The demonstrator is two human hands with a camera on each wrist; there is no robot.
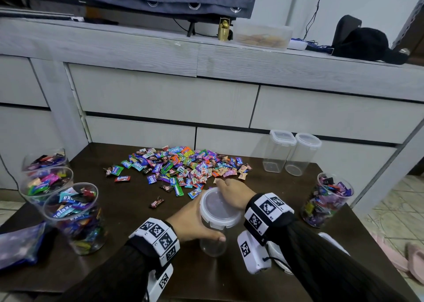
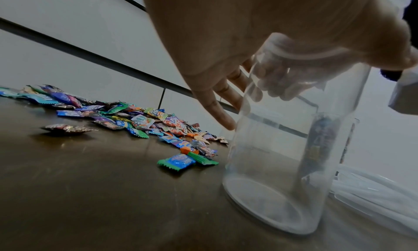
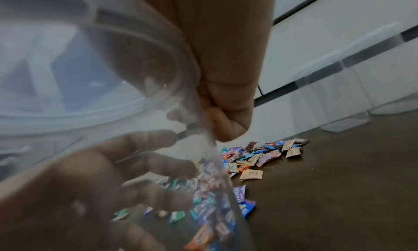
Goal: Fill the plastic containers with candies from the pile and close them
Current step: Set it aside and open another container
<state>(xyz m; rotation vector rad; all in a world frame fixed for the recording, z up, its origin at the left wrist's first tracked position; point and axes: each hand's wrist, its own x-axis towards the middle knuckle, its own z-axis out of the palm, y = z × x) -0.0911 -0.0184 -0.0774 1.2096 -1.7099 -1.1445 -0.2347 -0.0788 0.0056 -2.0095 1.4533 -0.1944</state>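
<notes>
An empty clear round container [image 1: 212, 246] stands at the front middle of the dark table [image 1: 128, 210], its white-rimmed lid [image 1: 218, 206] on top. My left hand [image 1: 195, 219] grips its body, thumb towards me and fingers round the far side. My right hand [image 1: 231, 193] curls its fingers over the lid's far right rim. In the left wrist view the container [image 2: 282, 165] is bare inside, with fingers [image 2: 217, 108] against its wall. In the right wrist view my thumb [image 3: 226, 93] presses on the lid's edge [image 3: 126, 45]. The candy pile [image 1: 181, 166] lies just behind.
Three open containers filled with candies [image 1: 75, 216] stand at the table's left edge, and another filled one [image 1: 325, 200] at the right. Two empty lidded containers [image 1: 289, 152] stand at the back right. A blue bag [image 1: 20, 244] lies front left. Grey cabinet drawers [image 1: 169, 99] rise behind the table.
</notes>
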